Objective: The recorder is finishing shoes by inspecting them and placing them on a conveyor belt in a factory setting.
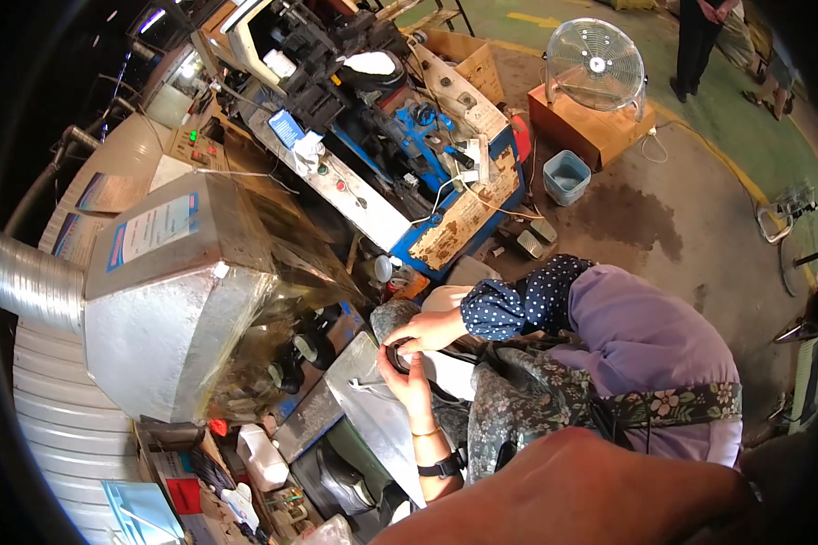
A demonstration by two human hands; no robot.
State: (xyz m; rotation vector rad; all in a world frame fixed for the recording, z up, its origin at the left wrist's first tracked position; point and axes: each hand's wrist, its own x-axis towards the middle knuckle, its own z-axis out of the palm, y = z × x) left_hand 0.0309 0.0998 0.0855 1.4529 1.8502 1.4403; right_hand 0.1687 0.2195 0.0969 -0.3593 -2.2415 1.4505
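Around a small dark curved piece (394, 356), both of my hands meet near the middle of the head view. My right hand (432, 331), above a dark polka-dot oversleeve, has its fingers bent over the piece's top. From below, my left hand (410, 389) grips its side between thumb and fingers; a black watch band and a thin bracelet circle that wrist. Fingers hide much of the piece, so its kind is unclear. A white object (450, 373) lies beside the hands against a floral apron (541, 395). A grey metal tabletop (365, 392) extends left of the hands.
Dark shoes (314, 350) stand by a metal hood (159, 304). A blue-framed machine (418, 154) rises behind. Boxes and loose items crowd the lower left. A fan (596, 64) tops a carton near a bucket (566, 177). People stand far right. A large blurred shape covers the lower edge.
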